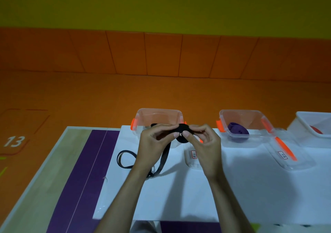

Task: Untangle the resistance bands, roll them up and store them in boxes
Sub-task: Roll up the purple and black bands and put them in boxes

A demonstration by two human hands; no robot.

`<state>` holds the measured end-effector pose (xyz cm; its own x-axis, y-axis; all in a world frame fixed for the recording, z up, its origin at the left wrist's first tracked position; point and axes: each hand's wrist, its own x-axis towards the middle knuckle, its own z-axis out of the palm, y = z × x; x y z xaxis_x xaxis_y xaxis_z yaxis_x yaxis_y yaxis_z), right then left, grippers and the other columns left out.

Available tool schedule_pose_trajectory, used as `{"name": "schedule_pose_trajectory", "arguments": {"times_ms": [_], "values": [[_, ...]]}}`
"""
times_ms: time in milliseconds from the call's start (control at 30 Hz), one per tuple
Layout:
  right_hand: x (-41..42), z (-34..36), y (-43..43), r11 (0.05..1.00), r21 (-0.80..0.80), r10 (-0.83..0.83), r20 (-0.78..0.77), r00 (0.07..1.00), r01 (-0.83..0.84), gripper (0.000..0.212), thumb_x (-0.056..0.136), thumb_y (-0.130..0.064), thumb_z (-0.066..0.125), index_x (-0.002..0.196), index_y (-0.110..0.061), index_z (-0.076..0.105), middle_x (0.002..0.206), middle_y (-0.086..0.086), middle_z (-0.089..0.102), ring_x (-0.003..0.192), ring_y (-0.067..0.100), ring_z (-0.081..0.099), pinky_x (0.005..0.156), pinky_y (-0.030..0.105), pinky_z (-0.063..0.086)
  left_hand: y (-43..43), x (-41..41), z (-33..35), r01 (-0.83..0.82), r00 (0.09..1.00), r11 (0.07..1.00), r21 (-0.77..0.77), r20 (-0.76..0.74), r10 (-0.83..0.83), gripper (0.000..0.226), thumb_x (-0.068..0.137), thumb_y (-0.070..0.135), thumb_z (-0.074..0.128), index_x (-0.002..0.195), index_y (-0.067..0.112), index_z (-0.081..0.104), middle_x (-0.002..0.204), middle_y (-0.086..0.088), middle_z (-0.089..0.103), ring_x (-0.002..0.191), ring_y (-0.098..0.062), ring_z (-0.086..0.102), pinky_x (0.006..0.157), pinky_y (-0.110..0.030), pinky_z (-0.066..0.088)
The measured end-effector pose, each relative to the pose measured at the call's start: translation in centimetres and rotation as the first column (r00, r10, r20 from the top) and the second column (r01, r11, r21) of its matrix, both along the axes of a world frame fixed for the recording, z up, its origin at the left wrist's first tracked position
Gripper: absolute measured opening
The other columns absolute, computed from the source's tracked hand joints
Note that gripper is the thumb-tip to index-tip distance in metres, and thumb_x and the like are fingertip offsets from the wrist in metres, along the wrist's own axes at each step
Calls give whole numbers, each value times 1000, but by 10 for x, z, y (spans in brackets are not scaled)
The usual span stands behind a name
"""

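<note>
L hand, R hand on black band; purple roll in box

I count three boxes: a left box, a middle box and a right box. Three bands: one black band, one purple band, one red band. Two lids lie loose, a left lid and a right lid.

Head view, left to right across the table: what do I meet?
Loose loop of black band → left hand → its rolled end → right hand → clear box with purple band → white box.
</note>
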<state>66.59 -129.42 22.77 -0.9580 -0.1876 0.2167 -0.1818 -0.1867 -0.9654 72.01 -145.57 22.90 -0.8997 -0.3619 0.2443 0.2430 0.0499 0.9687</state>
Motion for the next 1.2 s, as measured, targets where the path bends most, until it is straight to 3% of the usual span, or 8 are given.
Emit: {"name": "schedule_pose_trajectory", "arguments": {"times_ms": [100,300,433,600,767,867,1033,1200], "values": [[3,-5,-1,999,9,-41,36,998,41,22,80,-17,88,76,-18,67,88,8,76,90,28,78,80,32,62,6,4,-2,-37,999,997,71,-26,39,23,87,2,83,102,19,84,105,3,82,103,-14,77,88,-19,57],[3,-6,-1,999,4,38,21,999,-38,18,85,-17,86,94,-28,75,102,2,79,103,21,77,83,26,59,-2,5,-8,-17,1000,999,33,0,17,29,87,3,83,106,25,84,108,0,80,108,-19,75,92,-25,58],[0,2,2,1000,-4,-11,26,1000,11,19,76,-20,87,82,-17,69,93,5,79,94,22,79,78,28,62,5,4,-8,-26,999,996,85,-26,28,23,86,3,85,103,17,82,104,-1,81,102,-17,78,87,-20,58],[-2,0,2,997,70,6,32,999,-9,25,85,-9,84,107,-17,74,105,-2,79,106,17,75,88,29,60,-1,3,-4,26,1000,999,19,-7,-26,32,87,4,83,101,33,84,107,3,80,108,-16,75,94,-23,57],[-6,-6,4,999,25,-38,9,999,37,20,80,7,84,86,3,65,93,9,77,95,19,76,80,23,58,2,4,-4,25,998,999,-43,-51,-27,23,92,11,81,104,31,81,110,7,80,111,-16,74,93,-22,56],[-5,-8,2,998,10,-65,-16,998,65,21,81,3,85,87,-8,68,93,6,76,95,20,75,82,24,59,2,5,-7,19,1000,999,-30,-12,-19,32,88,5,83,108,29,81,111,7,79,112,-15,73,95,-23,56],[-5,-6,2,998,-45,32,-18,999,-33,30,85,-1,83,98,-26,75,103,1,79,104,18,76,82,22,59,2,3,-7,1,1000,1000,7,-27,-1,37,87,5,84,110,33,82,108,6,80,106,-15,76,90,-19,57],[-9,-9,1,996,-78,-49,24,999,51,21,83,2,83,84,-6,64,92,0,78,94,18,78,77,25,61,6,0,-12,-31,1000,1000,0,-1,31,35,87,8,85,108,35,81,108,6,80,108,-15,75,94,-23,57]]}}
